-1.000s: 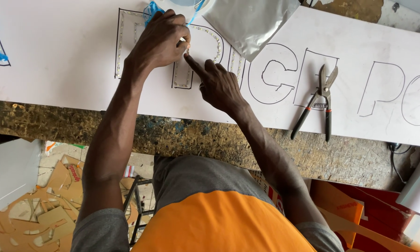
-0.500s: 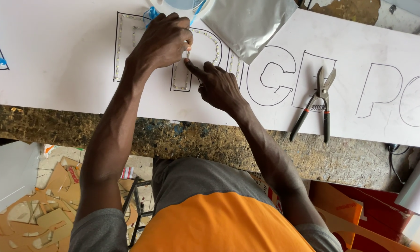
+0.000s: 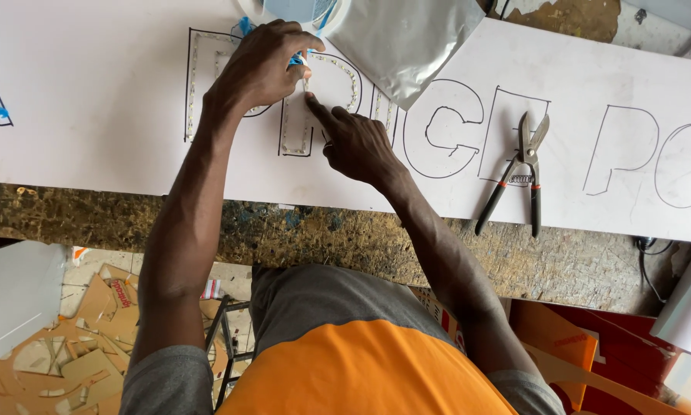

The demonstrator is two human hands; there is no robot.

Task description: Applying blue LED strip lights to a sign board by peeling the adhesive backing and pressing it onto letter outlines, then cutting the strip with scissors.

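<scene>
Left hand (image 3: pixel 265 65) pinches LED strip (image 3: pixel 308 81); right hand (image 3: pixel 357 142) presses it, running vertically.

I log: left hand (image 3: pixel 265 65) pinching a small strip piece at an outlined letter on the white board (image 3: pixel 99 100); right hand (image 3: pixel 353 142) pressing its forefinger beside it; snips (image 3: pixel 518 173) lying right; silver bag (image 3: pixel 403 38) above.

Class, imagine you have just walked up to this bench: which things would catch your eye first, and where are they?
First, the two hands meeting at the top middle: the left hand pinches a small strip while the right hand presses a forefinger on the white board beside it. The board fills the upper picture, with big outlined letters drawn on it. To the right, snips with dark handles lie on the board, and a silvery bag sits at the top.
</scene>
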